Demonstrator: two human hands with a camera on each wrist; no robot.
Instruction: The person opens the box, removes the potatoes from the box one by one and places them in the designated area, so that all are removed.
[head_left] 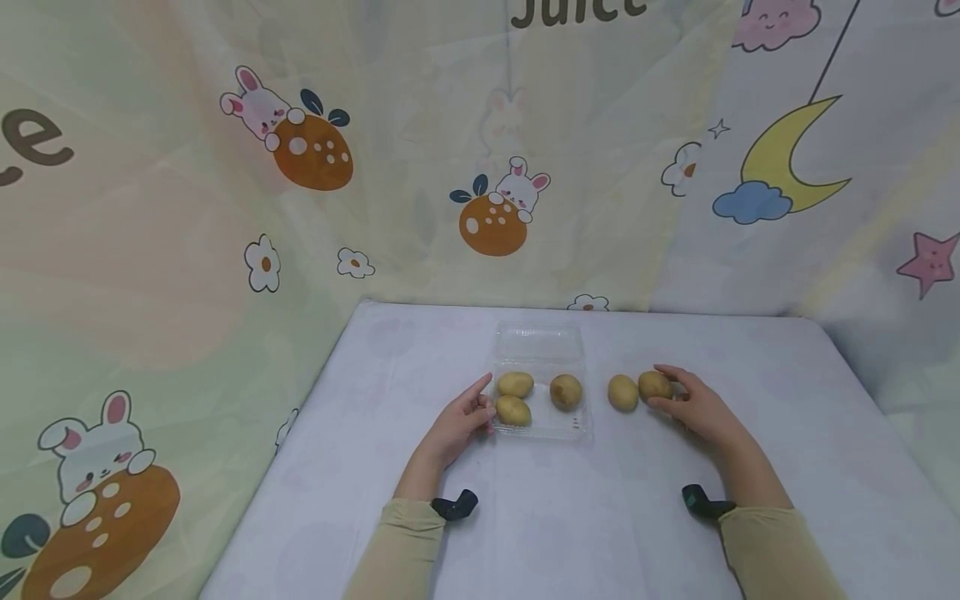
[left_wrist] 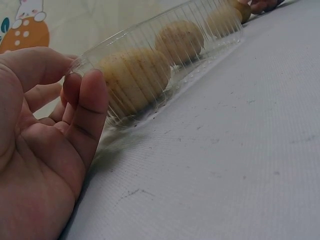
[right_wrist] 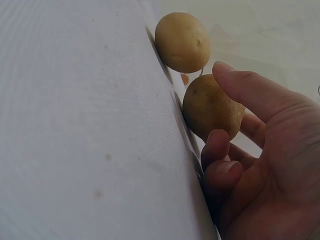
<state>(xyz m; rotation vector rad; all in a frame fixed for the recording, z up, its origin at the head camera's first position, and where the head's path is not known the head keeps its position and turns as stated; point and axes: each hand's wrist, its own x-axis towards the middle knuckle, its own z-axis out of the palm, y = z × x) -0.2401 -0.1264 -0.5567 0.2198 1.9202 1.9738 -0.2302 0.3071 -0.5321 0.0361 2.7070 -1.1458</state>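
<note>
My left hand [head_left: 456, 427] is at the left edge of a clear plastic container [head_left: 550, 430], its thumb and fingers pinching the rim in the left wrist view. Inside the container lie three potatoes: two close together on the left, an upper potato [head_left: 515, 384] and a lower potato [head_left: 513, 411], and one potato [head_left: 566, 392] on the right. To the right of it, my right hand [head_left: 703, 410] has thumb and fingers around a potato [right_wrist: 207, 107] low over the table. Another potato [right_wrist: 182, 42] sits just left of the held one in the head view.
The container's hinged lid [head_left: 537, 342] lies folded back toward the far side. A white cloth covers the table [head_left: 570, 533]. Behind it hangs a printed curtain [head_left: 420, 167] close to the table's back edge. Each wrist carries a small black camera [head_left: 455, 505].
</note>
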